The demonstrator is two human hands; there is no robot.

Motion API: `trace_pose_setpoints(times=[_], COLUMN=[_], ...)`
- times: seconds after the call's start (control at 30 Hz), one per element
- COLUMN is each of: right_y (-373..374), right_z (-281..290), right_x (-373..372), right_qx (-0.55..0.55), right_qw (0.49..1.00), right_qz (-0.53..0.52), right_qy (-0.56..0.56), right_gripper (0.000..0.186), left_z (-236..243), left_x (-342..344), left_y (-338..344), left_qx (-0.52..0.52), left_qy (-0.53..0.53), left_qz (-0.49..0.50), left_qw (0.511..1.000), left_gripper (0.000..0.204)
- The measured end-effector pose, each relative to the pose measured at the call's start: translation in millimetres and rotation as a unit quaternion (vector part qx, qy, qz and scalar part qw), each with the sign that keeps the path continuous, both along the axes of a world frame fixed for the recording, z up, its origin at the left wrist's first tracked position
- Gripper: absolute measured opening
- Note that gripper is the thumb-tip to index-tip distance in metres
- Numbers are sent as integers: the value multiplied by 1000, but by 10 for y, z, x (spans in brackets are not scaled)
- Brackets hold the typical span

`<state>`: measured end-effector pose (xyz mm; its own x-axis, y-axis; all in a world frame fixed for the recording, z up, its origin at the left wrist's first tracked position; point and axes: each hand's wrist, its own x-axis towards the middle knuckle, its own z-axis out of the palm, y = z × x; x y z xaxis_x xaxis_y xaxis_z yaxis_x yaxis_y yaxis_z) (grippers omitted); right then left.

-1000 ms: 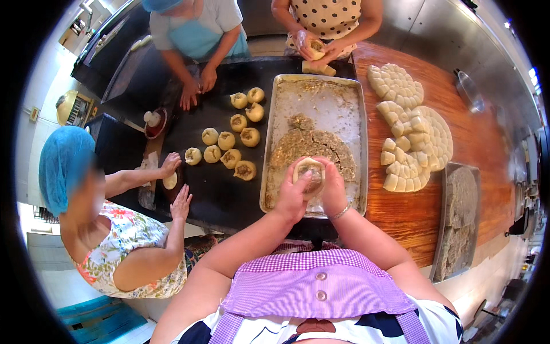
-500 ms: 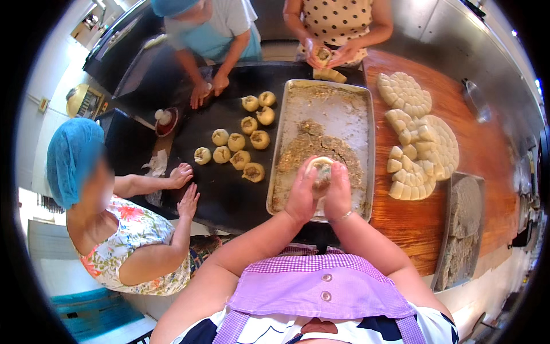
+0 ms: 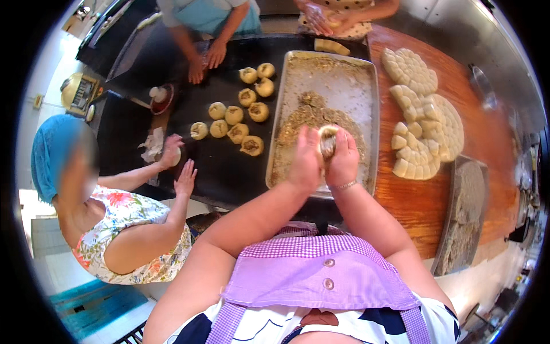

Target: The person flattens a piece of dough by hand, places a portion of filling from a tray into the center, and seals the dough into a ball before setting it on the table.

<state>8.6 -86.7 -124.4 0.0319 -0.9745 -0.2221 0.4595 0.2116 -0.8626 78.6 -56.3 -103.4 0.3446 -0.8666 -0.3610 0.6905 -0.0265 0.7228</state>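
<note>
Over the tray, my right hand (image 3: 344, 163) cups a filled dough bun (image 3: 327, 141). The bun's open mouth, tilted up, shows brownish filling inside a pale rim. My left hand (image 3: 305, 163) stands beside the bun with its fingers stretched upward and somewhat blurred; whether its thumb side touches the dough I cannot tell. Beneath both hands lies a heap of crumbly brown-green filling (image 3: 312, 109) in a metal tray (image 3: 374, 114). Left of the tray, several filled buns (image 3: 234, 115) sit on the black tabletop (image 3: 217, 172), their tops pinched or partly open.
Cut dough pieces (image 3: 438, 129) cover part of the wooden board (image 3: 401, 221) at right, near a long container of grey-brown paste (image 3: 464, 212). A bowl (image 3: 162, 98) stands at left. A co-worker (image 3: 132, 229) works at left; two more stand across the table.
My left hand has drawn slightly away from the bun, which now leans into my right hand. The view has shifted, so the table appears higher. The left co-worker's hands have moved apart, showing a round dough piece.
</note>
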Motion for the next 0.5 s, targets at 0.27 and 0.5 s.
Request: trace_pose_setpoints(times=[0.27, 0.5], right_y=[141, 307], right_z=[202, -187], right_x=[-147, -53], right_qx=[-69, -60], right_qw=[992, 991], right_qz=[74, 30], right_qy=[80, 116], right_gripper=[35, 30], left_z=[171, -186], left_x=[5, -37], left_y=[210, 146], left_qx=[-33, 27], left_qy=[58, -142], left_qz=[-42, -75], left_qw=[997, 987], left_gripper=[38, 37])
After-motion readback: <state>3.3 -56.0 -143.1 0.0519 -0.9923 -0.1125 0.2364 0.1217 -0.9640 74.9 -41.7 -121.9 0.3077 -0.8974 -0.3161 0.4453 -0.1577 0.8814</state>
